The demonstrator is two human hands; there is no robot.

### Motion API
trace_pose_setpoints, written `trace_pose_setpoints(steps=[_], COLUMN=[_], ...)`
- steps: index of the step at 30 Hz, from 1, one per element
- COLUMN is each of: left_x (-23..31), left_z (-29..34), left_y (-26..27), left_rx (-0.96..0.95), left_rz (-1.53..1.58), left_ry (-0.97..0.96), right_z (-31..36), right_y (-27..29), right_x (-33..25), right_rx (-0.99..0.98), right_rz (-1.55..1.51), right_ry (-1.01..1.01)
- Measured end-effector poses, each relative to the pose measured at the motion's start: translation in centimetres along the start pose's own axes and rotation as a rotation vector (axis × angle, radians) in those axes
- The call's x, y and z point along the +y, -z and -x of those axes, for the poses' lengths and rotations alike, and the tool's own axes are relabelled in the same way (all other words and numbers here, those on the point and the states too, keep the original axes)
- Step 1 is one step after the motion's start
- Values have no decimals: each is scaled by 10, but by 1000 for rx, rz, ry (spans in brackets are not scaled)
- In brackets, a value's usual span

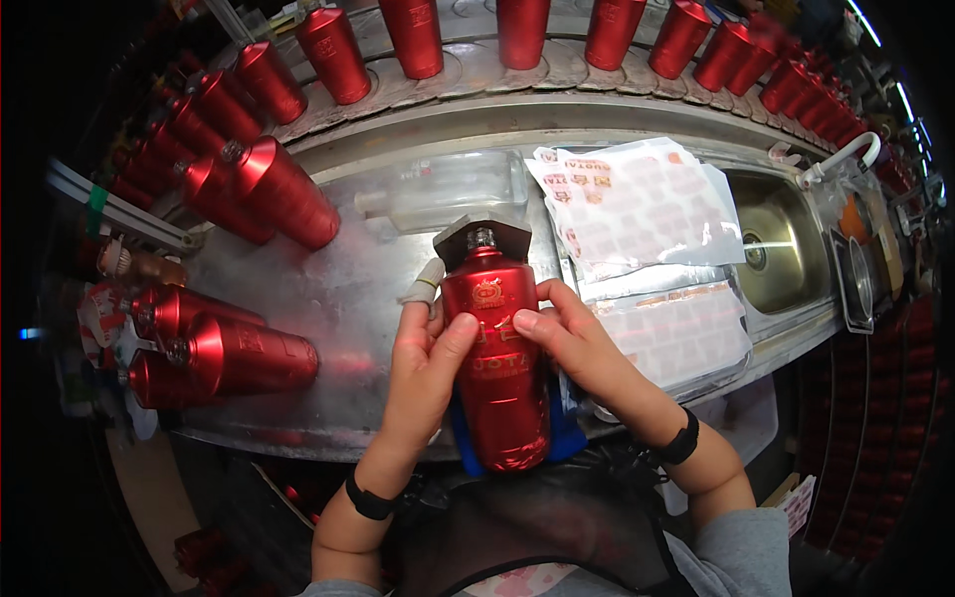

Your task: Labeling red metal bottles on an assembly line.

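Red bottle [500, 398] fore-and-aft, neck [483, 247] farthest

From here, held red btl [505, 398] shows a rnd gold emblem [487, 294] up top, w/ Chinese chars + Latin ltrs [494, 366] below. Printed sheets [686, 214] at R carry orangey chars/ltrs [594, 183] too. Btl at L [269, 363]: squarish mark [252, 341], illegible.

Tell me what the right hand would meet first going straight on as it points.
The red bottle, which it is touching: the right hand points forward and left into its side. Beyond that, perhaps the dark plate, though depth is unclear.
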State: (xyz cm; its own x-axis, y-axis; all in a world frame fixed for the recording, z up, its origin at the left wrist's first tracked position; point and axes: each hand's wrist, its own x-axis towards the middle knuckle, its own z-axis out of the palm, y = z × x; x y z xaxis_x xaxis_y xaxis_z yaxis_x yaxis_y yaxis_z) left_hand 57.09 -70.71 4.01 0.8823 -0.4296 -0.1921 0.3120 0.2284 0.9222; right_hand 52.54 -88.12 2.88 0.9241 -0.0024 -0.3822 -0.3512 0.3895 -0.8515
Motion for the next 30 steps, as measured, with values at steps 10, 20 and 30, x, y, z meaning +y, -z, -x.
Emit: trace_pose_setpoints(steps=[10, 20, 30], left_x=[-3, -9, 1], left_z=[2, 27, 19], left_y=[5, 27, 34], left_rx=[-61, -107, -39], left_rz=[-91, -645, -936], left_ry=[-78, -496, -644], right_z=[0, 6, 3], right_y=[-2, 2, 5], right_x=[-1, -10, -8], right_rx=[-11, -65, -112], right_rz=[152, 125, 121], right_ry=[11, -39, 5])
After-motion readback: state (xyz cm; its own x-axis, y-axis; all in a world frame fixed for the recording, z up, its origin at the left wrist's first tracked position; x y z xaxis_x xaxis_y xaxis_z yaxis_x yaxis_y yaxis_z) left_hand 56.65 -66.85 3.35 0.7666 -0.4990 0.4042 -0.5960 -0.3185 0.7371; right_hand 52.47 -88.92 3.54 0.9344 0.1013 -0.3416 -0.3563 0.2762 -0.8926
